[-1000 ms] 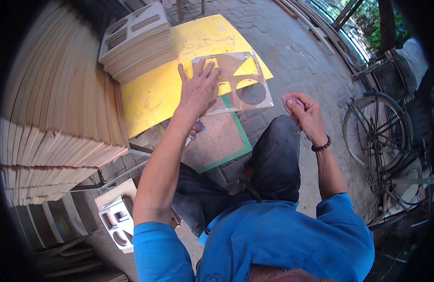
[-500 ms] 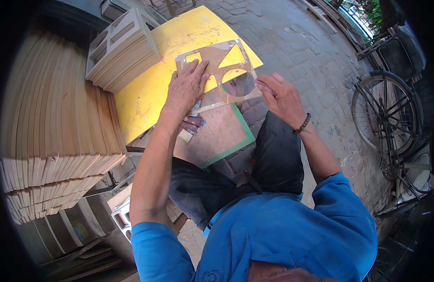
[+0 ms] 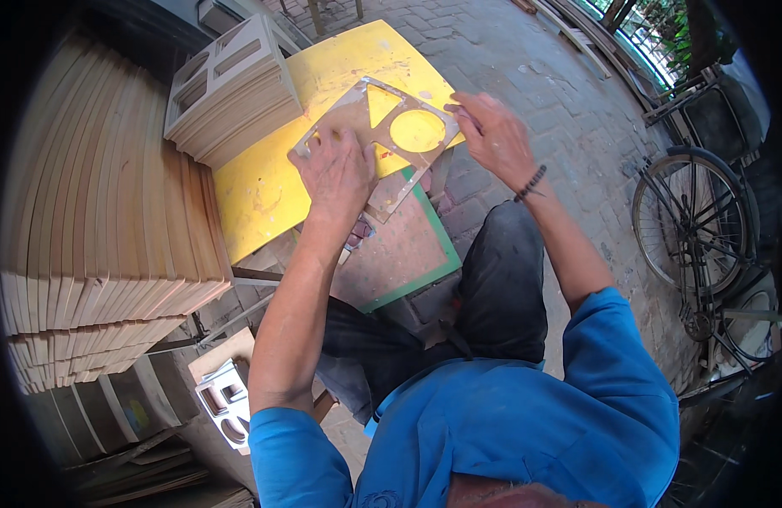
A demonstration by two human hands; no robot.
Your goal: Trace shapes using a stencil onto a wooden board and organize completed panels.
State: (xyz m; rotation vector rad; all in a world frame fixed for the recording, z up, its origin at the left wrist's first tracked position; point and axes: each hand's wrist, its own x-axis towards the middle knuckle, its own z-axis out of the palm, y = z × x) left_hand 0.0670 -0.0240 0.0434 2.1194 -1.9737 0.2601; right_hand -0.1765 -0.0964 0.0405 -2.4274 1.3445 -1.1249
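Observation:
My left hand (image 3: 335,173) lies with fingers spread on a thin brown board (image 3: 348,118) with cut-out shapes, including a triangle and a circle. The board lies tilted in plan across a yellow sheet (image 3: 264,195), overhanging its near edge. My right hand (image 3: 492,135) has its fingers closed on a small pinkish pad (image 3: 469,118) at the board's right edge; the pad is mostly hidden. Below the board is a pinkish panel with a green border (image 3: 391,254). A stack of pale cut-out boards (image 3: 230,102) stands behind my left hand.
Tall stacks of wooden boards (image 3: 111,237) fill the left side. A white cut-out piece (image 3: 224,398) rests low at the lower left. A bicycle (image 3: 687,220) stands on the right, on brick paving (image 3: 560,102). Long timber strips (image 3: 569,38) lie at the back right.
The brown board has turned anticlockwise on the yellow sheet, with my left hand on it. My right hand has moved up and left to the board's edge with the pad.

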